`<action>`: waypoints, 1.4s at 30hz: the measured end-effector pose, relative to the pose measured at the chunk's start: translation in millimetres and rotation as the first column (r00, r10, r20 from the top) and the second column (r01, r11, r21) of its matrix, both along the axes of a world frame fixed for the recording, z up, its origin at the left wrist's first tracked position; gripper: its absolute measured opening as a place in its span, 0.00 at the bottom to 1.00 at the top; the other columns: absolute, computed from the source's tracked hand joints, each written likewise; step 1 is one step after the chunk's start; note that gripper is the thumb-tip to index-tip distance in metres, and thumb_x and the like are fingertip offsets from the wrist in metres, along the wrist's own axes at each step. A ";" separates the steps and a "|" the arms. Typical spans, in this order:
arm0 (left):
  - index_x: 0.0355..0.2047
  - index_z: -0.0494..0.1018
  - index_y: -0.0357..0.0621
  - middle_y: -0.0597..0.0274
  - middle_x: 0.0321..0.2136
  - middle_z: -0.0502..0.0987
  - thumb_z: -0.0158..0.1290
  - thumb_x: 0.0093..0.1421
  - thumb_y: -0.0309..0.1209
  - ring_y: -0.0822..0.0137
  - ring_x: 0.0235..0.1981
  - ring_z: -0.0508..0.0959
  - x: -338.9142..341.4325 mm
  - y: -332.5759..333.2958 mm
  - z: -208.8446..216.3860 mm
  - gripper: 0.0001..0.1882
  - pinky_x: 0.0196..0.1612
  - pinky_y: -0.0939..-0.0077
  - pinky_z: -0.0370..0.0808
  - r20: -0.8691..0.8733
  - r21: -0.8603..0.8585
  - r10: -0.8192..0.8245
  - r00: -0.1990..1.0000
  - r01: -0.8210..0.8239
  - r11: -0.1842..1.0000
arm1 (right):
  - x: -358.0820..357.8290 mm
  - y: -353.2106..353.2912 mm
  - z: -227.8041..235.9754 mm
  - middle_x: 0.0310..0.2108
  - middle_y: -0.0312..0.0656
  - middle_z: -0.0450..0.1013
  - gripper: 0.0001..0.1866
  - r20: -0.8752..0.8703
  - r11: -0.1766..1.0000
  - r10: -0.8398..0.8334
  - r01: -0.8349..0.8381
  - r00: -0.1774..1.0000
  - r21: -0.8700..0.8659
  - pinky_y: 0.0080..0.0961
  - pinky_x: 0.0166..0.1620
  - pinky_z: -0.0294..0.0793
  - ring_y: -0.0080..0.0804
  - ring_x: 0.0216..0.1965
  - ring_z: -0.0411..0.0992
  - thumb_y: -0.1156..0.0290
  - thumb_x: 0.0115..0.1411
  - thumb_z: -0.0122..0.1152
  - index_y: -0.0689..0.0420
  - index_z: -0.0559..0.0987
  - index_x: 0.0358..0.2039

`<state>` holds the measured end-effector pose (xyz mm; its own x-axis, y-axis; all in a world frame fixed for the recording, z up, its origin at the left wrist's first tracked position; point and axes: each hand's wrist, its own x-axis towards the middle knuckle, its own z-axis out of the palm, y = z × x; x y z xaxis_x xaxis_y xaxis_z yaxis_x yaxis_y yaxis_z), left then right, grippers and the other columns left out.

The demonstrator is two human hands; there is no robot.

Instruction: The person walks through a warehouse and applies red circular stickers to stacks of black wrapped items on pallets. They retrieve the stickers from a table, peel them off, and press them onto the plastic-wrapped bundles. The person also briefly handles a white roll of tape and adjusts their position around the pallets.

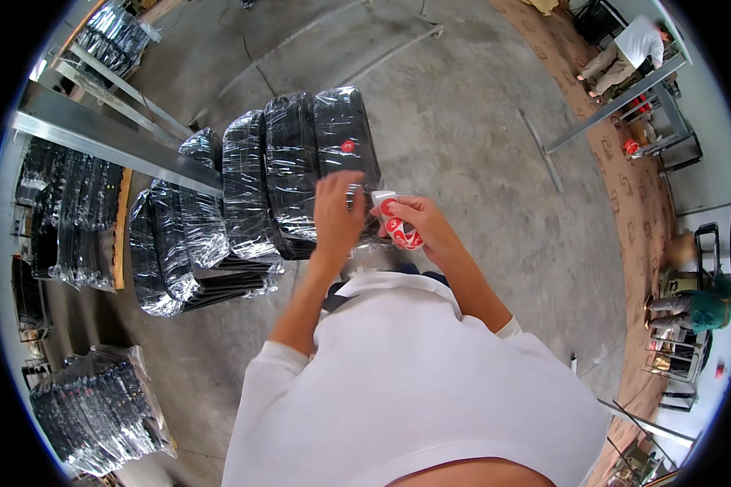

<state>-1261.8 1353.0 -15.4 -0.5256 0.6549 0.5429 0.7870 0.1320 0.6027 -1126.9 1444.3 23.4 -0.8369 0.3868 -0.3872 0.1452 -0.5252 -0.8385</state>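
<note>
My right hand [426, 226] is closed on a strip of round red stickers [404, 235] on white backing, part of it hanging below the fingers. To its left, my left hand [339, 213] is over the near end of a black bundle wrapped in clear film [341, 122]. Its thumb stands apart from the fingers, and I see nothing held between them. One round red sticker [348, 146] is stuck on that bundle, just beyond my left fingertips. More black wrapped bundles [288, 154] stand in a row to the left, close against each other.
A metal beam [122, 150] crosses at the left, above the bundles. Wrapped stacks stand at the far left [77, 215] and lower left [97, 414]. Grey concrete floor [479, 122] lies ahead. A brown covered strip [625, 243] runs along the right, with two people near it.
</note>
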 end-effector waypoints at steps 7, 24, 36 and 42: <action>0.35 0.71 0.41 0.52 0.34 0.71 0.56 0.47 0.35 0.54 0.38 0.68 -79.9 61.2 -78.8 0.16 0.44 0.64 0.63 -0.019 -0.251 0.321 0.947 -0.315 0.915 | 5.5 -8.1 4.0 0.20 0.43 0.73 0.14 -0.011 0.999 0.039 -0.039 0.999 0.030 0.13 0.18 0.63 0.18 0.16 0.67 0.66 0.57 0.50 0.65 0.76 0.34; 0.29 0.72 0.43 0.52 0.30 0.72 0.57 0.40 0.37 0.52 0.37 0.70 -103.5 82.7 -89.5 0.16 0.42 0.64 0.65 0.143 -0.398 0.315 0.938 -0.237 0.886 | 34.1 -3.0 -6.6 0.19 0.41 0.72 0.13 -0.027 1.000 -0.024 0.024 0.999 -0.018 0.13 0.17 0.62 0.17 0.14 0.65 0.67 0.58 0.49 0.64 0.76 0.33; 0.23 0.73 0.43 0.52 0.26 0.75 0.53 0.43 0.30 0.49 0.31 0.74 -112.5 87.1 -86.0 0.06 0.37 0.60 0.70 0.042 -0.287 0.234 0.971 -0.213 0.934 | 36.1 -0.2 -8.6 0.20 0.41 0.72 0.14 -0.044 0.999 0.025 -0.027 0.999 -0.046 0.13 0.17 0.65 0.18 0.16 0.68 0.66 0.57 0.50 0.64 0.76 0.34; 0.23 0.73 0.42 0.51 0.27 0.76 0.51 0.45 0.31 0.52 0.33 0.75 -112.4 85.2 -70.0 0.06 0.37 0.63 0.71 0.161 -0.394 0.195 0.967 -0.118 0.912 | 32.7 -0.7 -11.0 0.20 0.40 0.72 0.14 -0.042 0.998 0.050 -0.052 0.998 -0.036 0.13 0.17 0.64 0.18 0.16 0.68 0.65 0.57 0.51 0.64 0.75 0.34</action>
<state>-1374.1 1438.2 -85.4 -0.7076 0.6908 0.1487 0.6107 0.4920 0.6205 -1094.2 1443.6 12.3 -0.8706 0.3292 -0.3657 0.1388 -0.5487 -0.8244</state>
